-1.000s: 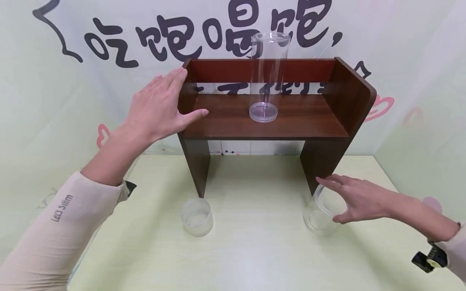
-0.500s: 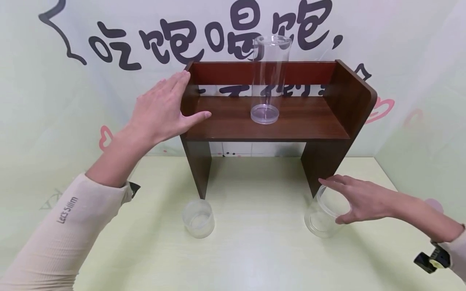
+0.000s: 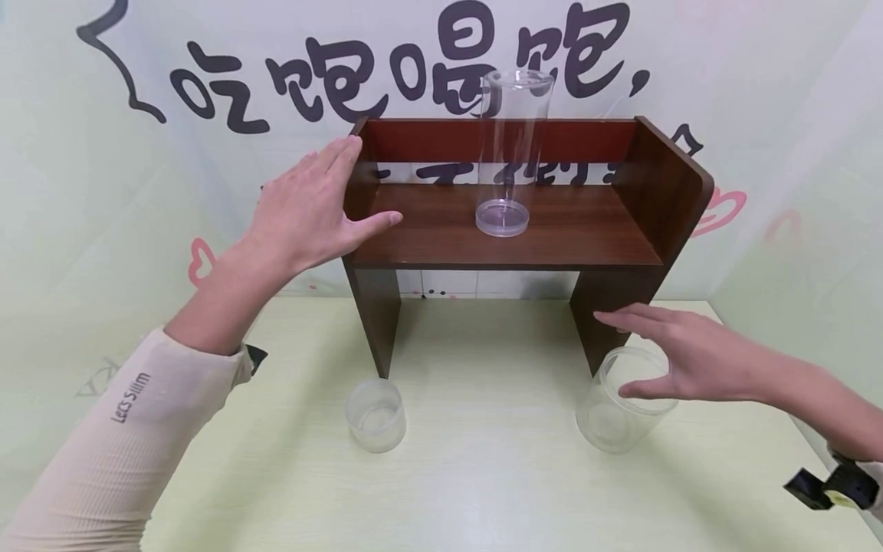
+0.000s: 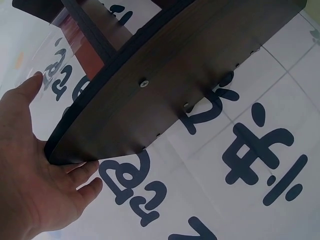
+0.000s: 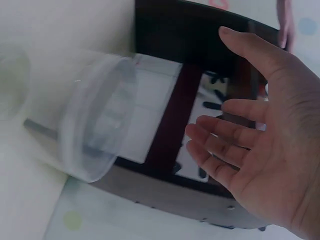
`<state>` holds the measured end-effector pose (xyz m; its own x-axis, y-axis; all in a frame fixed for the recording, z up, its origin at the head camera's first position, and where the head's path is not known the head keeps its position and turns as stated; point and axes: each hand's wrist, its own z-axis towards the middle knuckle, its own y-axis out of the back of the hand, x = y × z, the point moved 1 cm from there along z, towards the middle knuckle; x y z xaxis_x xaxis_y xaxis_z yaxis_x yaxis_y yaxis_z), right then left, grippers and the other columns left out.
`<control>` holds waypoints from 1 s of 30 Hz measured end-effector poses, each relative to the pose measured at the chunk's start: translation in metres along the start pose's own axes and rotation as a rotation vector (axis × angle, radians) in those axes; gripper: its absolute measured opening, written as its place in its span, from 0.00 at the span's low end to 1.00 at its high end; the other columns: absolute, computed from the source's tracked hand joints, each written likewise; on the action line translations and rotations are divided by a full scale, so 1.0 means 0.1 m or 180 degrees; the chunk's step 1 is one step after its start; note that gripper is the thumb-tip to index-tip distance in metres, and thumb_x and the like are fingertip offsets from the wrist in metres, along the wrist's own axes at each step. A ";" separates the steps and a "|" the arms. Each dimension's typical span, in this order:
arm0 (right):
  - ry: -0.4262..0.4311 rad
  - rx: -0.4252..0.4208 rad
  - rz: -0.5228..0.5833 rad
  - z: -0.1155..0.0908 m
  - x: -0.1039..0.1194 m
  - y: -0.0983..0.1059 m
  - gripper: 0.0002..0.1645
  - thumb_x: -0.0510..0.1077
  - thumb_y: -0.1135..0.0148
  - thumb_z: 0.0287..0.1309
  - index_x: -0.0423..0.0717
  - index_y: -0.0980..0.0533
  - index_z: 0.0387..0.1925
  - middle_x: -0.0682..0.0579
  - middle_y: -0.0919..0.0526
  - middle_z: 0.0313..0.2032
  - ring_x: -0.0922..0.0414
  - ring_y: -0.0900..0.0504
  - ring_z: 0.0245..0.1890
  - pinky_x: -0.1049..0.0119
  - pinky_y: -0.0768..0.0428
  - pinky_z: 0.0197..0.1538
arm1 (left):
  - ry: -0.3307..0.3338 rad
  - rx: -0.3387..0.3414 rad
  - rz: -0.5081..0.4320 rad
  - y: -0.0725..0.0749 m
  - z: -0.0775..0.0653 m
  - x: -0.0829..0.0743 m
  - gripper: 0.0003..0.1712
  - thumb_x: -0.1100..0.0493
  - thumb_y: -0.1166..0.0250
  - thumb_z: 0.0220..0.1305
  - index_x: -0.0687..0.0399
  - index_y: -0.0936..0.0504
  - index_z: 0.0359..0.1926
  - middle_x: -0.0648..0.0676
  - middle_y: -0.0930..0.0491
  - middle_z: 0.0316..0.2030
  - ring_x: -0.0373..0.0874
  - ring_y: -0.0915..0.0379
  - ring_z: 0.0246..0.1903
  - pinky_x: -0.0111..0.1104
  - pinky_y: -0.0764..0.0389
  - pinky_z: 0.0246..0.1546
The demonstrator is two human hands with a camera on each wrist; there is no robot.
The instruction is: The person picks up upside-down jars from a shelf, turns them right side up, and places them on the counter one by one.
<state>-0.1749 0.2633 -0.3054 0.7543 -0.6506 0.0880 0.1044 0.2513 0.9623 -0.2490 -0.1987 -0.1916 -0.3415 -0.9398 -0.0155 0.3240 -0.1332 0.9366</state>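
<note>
My left hand (image 3: 300, 207) rests at the upper left edge of a dark brown wooden shelf (image 3: 428, 245), thumb stretched out and apart from the panel. In the left wrist view its palm meets the corner of the side panel (image 4: 135, 105), and some fingertips pass behind it. My right hand (image 3: 697, 356) hovers over a clear, open-topped plastic jar (image 3: 607, 425) on the table, holding nothing. Seen from the right wrist, the fingers (image 5: 220, 145) lie apart from the jar (image 5: 95, 120), loosely bent. On the shelf board stands a tall clear cylinder (image 3: 502, 218), upright.
A smaller clear cup (image 3: 375, 429) sits on the pale table (image 3: 476, 475) near the shelf's left leg. Behind the shelf hangs a white backdrop (image 3: 228, 46) with dark characters. The shelf's right leg (image 3: 600, 307) stands just behind the jar.
My right hand has let go of the jar's rim and lifted up off it; the jar stays put. My left hand stays at the shelf edge. The head view has shifted slightly.
</note>
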 end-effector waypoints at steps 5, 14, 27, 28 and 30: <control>0.0191 -0.0425 0.0240 0.21 0.12 0.22 0.55 0.52 0.11 0.43 0.47 0.26 0.73 0.55 0.16 0.58 0.62 0.14 0.46 0.67 0.13 0.48 | 0.0018 0.0023 -0.0013 0.00 -0.01 0.00 0.65 0.19 0.45 0.66 0.57 0.54 0.86 0.62 0.48 0.83 0.66 0.45 0.79 0.66 0.34 0.71; 0.0319 -0.1045 0.0730 0.52 0.20 0.46 0.55 0.40 0.11 0.40 0.42 0.26 0.72 0.47 0.16 0.61 0.64 0.17 0.55 0.83 0.23 0.59 | 0.0013 0.0027 -0.0004 0.01 -0.01 -0.01 0.65 0.19 0.45 0.67 0.57 0.54 0.86 0.62 0.49 0.83 0.68 0.47 0.79 0.66 0.36 0.73; -0.0653 -0.1365 0.1080 1.00 0.20 0.79 0.50 0.39 0.19 0.56 0.50 0.32 0.78 0.46 0.20 0.66 0.51 0.16 0.59 0.79 0.21 0.60 | 0.0007 -0.0023 -0.0022 0.00 -0.01 0.00 0.64 0.21 0.44 0.67 0.58 0.53 0.85 0.63 0.46 0.82 0.68 0.45 0.78 0.65 0.36 0.74; -0.0706 -0.1376 0.1090 1.04 0.19 0.81 0.50 0.41 0.19 0.57 0.50 0.32 0.78 0.46 0.20 0.66 0.49 0.16 0.58 0.78 0.20 0.60 | 0.0001 -0.0025 -0.0024 -0.01 -0.01 0.00 0.64 0.21 0.44 0.67 0.58 0.53 0.85 0.63 0.46 0.82 0.67 0.45 0.78 0.65 0.36 0.73; -0.0783 -0.1414 0.1101 1.12 0.17 0.84 0.49 0.44 0.20 0.59 0.50 0.32 0.78 0.46 0.20 0.66 0.48 0.16 0.60 0.74 0.19 0.61 | -0.0002 -0.0028 -0.0026 -0.01 -0.01 -0.01 0.64 0.21 0.44 0.67 0.57 0.53 0.85 0.63 0.46 0.82 0.67 0.44 0.78 0.66 0.34 0.71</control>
<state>-0.2256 0.1930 -0.1938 0.6264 -0.6110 0.4840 0.1803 0.7176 0.6727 -0.2480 -0.1983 -0.1925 -0.3447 -0.9385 -0.0228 0.3289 -0.1434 0.9334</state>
